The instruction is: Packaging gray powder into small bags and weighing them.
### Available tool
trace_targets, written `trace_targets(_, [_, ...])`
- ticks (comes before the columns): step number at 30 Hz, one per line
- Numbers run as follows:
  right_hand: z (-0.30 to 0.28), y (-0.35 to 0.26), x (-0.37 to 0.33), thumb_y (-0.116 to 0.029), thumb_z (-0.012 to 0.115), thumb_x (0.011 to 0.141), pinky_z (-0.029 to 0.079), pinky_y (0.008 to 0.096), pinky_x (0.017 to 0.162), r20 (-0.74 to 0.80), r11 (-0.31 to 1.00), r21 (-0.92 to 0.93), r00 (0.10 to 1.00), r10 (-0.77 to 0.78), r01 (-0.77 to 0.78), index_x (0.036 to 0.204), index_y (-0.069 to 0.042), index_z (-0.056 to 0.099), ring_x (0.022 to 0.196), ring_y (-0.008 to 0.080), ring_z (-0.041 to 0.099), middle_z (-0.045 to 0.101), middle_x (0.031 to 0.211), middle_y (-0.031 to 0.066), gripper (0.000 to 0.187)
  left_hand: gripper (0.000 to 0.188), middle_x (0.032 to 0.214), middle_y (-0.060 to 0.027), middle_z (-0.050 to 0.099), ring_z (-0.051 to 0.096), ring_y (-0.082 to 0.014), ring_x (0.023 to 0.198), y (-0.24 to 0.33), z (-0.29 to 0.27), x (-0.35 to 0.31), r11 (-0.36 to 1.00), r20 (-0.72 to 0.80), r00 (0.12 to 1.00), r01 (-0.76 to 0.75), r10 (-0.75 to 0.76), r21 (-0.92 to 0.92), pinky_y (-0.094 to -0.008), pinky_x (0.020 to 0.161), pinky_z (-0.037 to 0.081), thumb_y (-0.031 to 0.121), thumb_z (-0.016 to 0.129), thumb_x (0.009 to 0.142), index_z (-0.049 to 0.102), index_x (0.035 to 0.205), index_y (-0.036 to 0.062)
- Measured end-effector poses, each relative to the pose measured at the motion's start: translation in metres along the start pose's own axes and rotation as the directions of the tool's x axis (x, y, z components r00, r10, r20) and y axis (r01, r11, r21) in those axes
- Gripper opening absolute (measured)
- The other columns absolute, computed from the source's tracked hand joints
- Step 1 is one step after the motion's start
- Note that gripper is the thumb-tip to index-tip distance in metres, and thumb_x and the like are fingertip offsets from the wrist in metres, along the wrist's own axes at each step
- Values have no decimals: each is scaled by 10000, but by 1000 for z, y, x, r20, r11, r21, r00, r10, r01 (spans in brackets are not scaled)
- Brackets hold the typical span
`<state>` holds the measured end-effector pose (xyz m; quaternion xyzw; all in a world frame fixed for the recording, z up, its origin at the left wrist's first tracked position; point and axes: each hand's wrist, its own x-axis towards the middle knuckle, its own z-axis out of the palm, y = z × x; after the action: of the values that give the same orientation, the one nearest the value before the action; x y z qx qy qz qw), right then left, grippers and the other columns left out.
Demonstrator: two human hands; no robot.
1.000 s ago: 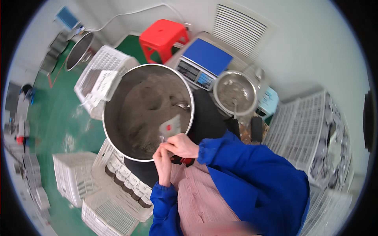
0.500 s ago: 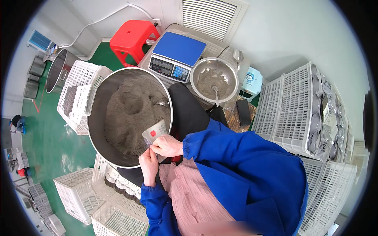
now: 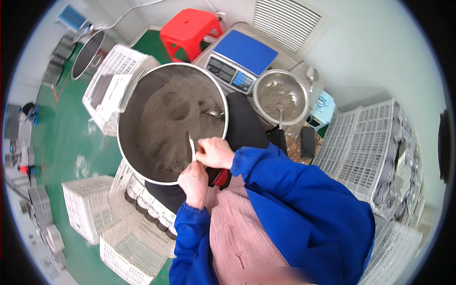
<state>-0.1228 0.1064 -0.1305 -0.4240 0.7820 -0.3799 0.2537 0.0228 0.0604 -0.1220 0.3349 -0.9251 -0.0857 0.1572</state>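
Observation:
A small white pouch [image 3: 192, 148], now seen nearly edge-on, is pinched between my two hands over the near right rim of a large metal pot [image 3: 120, 142]. My left hand [image 3: 193, 184] grips its lower part, fingers closed. My right hand [image 3: 214, 152] is closed on its side, just right of the left one. Grey-brown powder [image 3: 164, 128] fills much of the pot, with hollows in its surface. The bowl of a metal scoop [image 3: 216, 113] sticks out of the powder by the right wall. What the pouch contains is hidden.
Beyond my right knee are a blue-topped scale [image 3: 246, 51] and a steel bowl [image 3: 281, 118] of powder with a spoon [image 3: 280, 116]. A red stool [image 3: 191, 29] stands behind. White crates [image 3: 88, 202] surround the pot; packed pouches [image 3: 396, 161] fill crates at right.
The view has swung, so the surroundings sit differently in it. The pouch has turned from showing its face with a red mark to edge-on. Both hands still hold it.

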Motion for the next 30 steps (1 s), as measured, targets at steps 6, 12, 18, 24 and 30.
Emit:
trace_targets(6, [13,2,7,-109,617,825,508,608,697,-11,982,55,983,-182,183,1237,-40,490,727,481,668,671,732,259,436,193,692,-181,672,677,-385,635,-3,-3,13,984,41,986,164,-161,-74,-494,584,518,160,656,891,641,735,48])
trace_targets(12, [8,-14,4,-105,622,821,509,567,633,-44,960,8,959,-278,279,1310,-42,475,656,455,662,653,670,237,515,130,747,-216,690,689,-423,738,-15,0,29,937,35,948,319,-317,-144,-529,669,527,174,642,838,697,809,60])
trace_targets(18, [-5,-7,6,-90,625,811,514,541,601,-95,978,-71,974,-204,197,1442,33,407,615,422,668,650,642,229,679,125,723,-194,685,692,-402,698,-18,5,25,939,40,940,341,-339,-46,-522,628,538,146,648,783,657,714,42])
trace_targets(24, [-34,-18,22,-49,629,799,542,453,641,-172,901,-288,908,-381,324,1478,-108,523,703,341,685,689,821,126,690,87,706,-93,670,700,-300,701,2,4,24,991,-66,989,135,-134,-3,-434,654,561,160,732,753,672,728,102])
trace_targets(30, [-32,-26,19,16,602,743,572,445,765,-248,886,-141,851,-463,441,1179,-56,707,891,372,718,740,1010,183,454,292,839,-158,749,715,-280,665,-42,18,28,645,423,743,665,-519,-377,-377,633,566,267,591,964,730,927,13])
